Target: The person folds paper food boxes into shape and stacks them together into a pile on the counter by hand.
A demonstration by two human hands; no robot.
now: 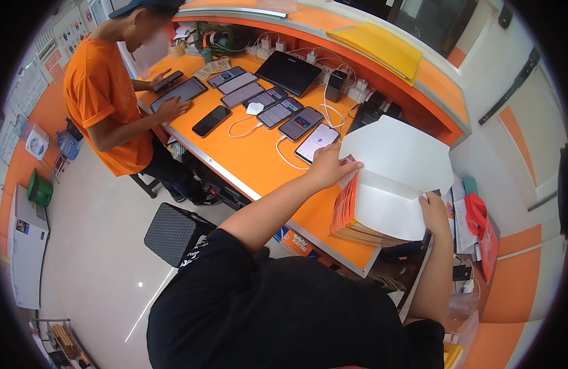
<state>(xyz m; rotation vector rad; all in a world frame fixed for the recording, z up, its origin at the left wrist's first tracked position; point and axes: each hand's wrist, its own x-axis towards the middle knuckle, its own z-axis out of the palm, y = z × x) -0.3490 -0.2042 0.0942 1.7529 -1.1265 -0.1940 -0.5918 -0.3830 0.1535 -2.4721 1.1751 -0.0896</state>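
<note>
1. Big orange desk (259, 163) runs from far left corner to the near right corner. A co-worker in an orange shirt (96, 86) sits at its left edge w/ one hand on a tablet (181, 92).
2. Rows of phones (259, 101) lie flat mid-desk, white cables plugged in; a dark tablet (288, 72) leans at the back edge.
3. Yellow flat package (382, 49) lies on the raised counter behind the desk, long and thin.
4. White sheet (398, 166) is the biggest thing I'm handling. It's lifted open over the stack of orange envelopes (351, 218) at the desk's near right corner.
5. My left hand (330, 166) rests on the sheet's left edge, fingers together & pressed down on it, just beside a lit phone (318, 142).
6. My right hand (433, 212) pinches the sheet's right edge, fingers clamped on paper.
7. Step, I think: sheet is being flipped or folded on the stack. Next move prob needs both hands to keep it straight so the stack won't slide off the corner.
8. Red bag (477, 215) sits just past the desk's right edge.
</note>
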